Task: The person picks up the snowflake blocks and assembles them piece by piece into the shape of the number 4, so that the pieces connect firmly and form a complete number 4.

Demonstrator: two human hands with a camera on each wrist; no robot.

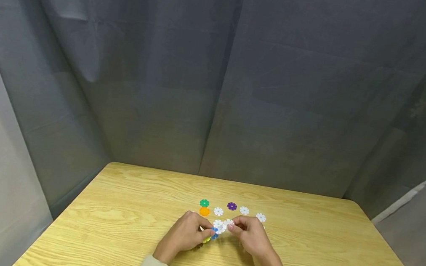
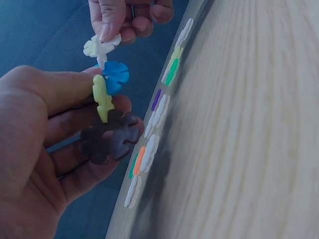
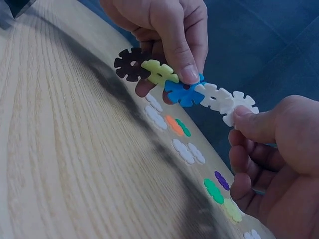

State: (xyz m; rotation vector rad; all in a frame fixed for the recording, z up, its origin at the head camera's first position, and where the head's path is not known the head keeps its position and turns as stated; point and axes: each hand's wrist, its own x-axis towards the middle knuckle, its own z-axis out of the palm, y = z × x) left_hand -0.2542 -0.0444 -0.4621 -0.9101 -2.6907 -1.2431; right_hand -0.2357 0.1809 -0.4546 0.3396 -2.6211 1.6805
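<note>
A short chain of notched plastic snowflake discs is held up above the table between both hands. In the right wrist view it runs from a dark brown disc (image 3: 123,63) through a yellow disc (image 3: 155,67) and a blue disc (image 3: 182,97) to a white disc (image 3: 212,93) and a second white disc (image 3: 245,101) at the end. My left hand (image 1: 189,231) pinches the blue disc, its thumb on top and other fingers behind the chain. With thumb and fingers my right hand (image 1: 253,238) grips the end white disc. Whether that last joint is fully slotted, I cannot tell.
Loose discs lie flat on the wooden table (image 1: 134,210) beyond the hands: a green disc (image 1: 204,203), an orange disc (image 1: 204,211), a purple disc (image 1: 232,206) and several white ones (image 1: 244,210). A dark grey curtain (image 1: 217,87) hangs behind the table.
</note>
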